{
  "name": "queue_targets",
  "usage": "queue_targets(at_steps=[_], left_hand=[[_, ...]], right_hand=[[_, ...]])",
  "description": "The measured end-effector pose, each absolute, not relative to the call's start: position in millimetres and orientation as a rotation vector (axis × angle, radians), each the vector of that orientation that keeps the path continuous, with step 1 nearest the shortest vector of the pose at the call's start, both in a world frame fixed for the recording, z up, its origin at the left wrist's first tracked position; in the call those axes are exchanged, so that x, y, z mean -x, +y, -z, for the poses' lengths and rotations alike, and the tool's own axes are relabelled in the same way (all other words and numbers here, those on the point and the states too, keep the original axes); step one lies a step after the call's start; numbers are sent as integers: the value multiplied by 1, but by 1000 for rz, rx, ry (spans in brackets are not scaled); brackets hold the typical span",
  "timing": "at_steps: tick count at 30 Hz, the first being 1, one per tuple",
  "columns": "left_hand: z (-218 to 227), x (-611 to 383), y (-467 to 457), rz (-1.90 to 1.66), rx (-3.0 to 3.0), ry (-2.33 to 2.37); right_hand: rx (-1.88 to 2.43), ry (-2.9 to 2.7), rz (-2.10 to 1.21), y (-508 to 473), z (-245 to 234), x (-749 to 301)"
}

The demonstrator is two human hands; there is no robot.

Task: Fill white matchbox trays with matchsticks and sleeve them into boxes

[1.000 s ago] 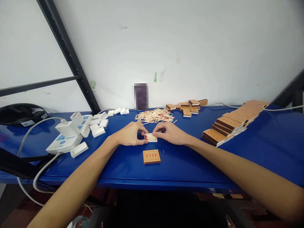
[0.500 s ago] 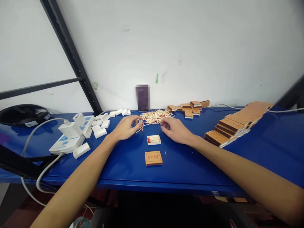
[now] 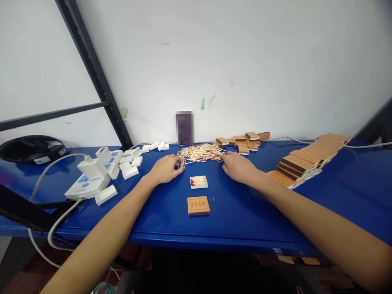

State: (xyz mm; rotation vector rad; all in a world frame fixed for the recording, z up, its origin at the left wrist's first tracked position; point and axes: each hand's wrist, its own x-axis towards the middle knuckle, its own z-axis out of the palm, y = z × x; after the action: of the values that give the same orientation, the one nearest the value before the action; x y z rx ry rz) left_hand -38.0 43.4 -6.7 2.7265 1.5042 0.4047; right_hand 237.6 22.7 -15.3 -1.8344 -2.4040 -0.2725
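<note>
My left hand [image 3: 168, 169] lies at the left edge of a pile of matches [image 3: 202, 152], its thumb and forefinger apart beside a few matches. At the pile's right edge is my right hand [image 3: 238, 166], fingers loosely bent and their tips by the outer matches. Neither hand visibly grips anything. Between my forearms sits a white matchbox tray [image 3: 199, 187] holding matches with their red heads to the left. Closer to me lies an orange matchbox sleeve [image 3: 198, 205] with red lettering.
White empty trays [image 3: 131, 172] lie at left beside a power strip [image 3: 87, 187] with plugs and cables. Several matchboxes [image 3: 243, 150] are heaped behind my right hand. A long row of matchboxes [image 3: 318, 151] stands at right. A dark blurred rectangle [image 3: 185, 127] leans on the wall.
My right hand has moved right, from the pile's front to its right edge. My left hand has shifted slightly, and the gap between the hands is wider.
</note>
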Motion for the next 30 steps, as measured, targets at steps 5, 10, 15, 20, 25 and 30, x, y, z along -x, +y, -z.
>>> queue_targets(at_steps=[5, 10, 15, 20, 25, 30], left_hand=[[4, 41, 46, -401, -2684, 1468], [4, 41, 47, -412, -2727, 1386], [6, 41, 46, -447, -2756, 1335], [7, 34, 44, -514, -2798, 1243], [8, 30, 42, -705, -2828, 1226], [8, 21, 35, -817, -2829, 1060]], right_hand=[[1741, -2403, 283, 27, 16, -238], [1589, -2420, 178, 29, 17, -238], [1299, -2459, -22, 26, 21, -226], [1082, -2438, -169, 23, 25, -210], [1052, -2353, -228, 24, 25, -211], [1101, -2395, -94, 24, 22, -222]])
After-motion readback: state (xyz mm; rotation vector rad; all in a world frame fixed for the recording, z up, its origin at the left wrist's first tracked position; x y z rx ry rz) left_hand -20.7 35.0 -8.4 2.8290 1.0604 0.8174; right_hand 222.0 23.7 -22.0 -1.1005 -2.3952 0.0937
